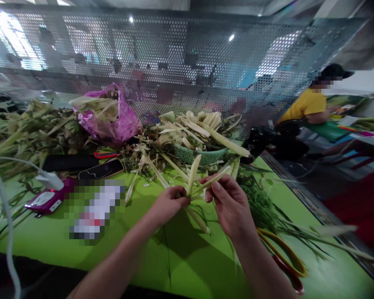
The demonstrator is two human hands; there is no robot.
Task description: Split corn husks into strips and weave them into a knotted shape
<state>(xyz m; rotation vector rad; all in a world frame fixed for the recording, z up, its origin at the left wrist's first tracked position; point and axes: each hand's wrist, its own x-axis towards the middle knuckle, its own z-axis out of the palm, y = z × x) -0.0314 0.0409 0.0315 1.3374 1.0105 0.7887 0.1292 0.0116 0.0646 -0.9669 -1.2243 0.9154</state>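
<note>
Above the green table, a pale, splayed piece of corn husk (193, 174) is held between my two hands. My left hand (172, 202) pinches it at its base, where the strips meet. One strip stands nearly upright, and another slants right into the fingers of my right hand (232, 203), which are closed on it. Below the hands, a further pale strip (199, 220) hangs toward the tabletop. To the right of my right forearm lie scissors (283, 253) with yellow and red handles, partly covered by the arm. Thin green strands (258, 203) are heaped beside my right hand.
A green basket (199, 155) piled with dry husks stands behind my hands. Left of it are a pink plastic bag (126, 120) of husks, a phone (101, 169), a red-handled tool (106, 154) and a purple power strip (46, 201) with a white plug. Someone in yellow (311, 104) sits far right.
</note>
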